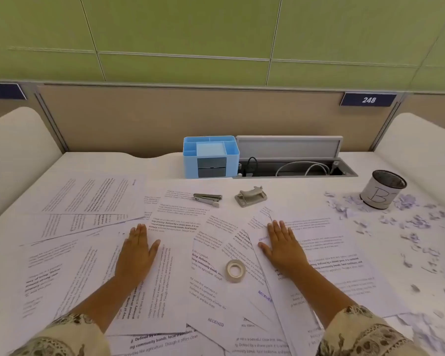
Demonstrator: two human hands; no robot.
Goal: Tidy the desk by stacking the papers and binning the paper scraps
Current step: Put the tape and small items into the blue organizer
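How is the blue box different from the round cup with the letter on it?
The blue box is square-cornered and split into compartments with small grey drawers; the round cup is one open cylinder. The blue box is plain blue, while the round cup is white with a dark mesh rim and a handwritten letter. Paper scraps lie around the round cup; none lie by the blue box. Both stand upright on the desk.

Blue organiser point(211, 155), white papers point(208, 299), cream floral-patterned sleeves point(365, 332).
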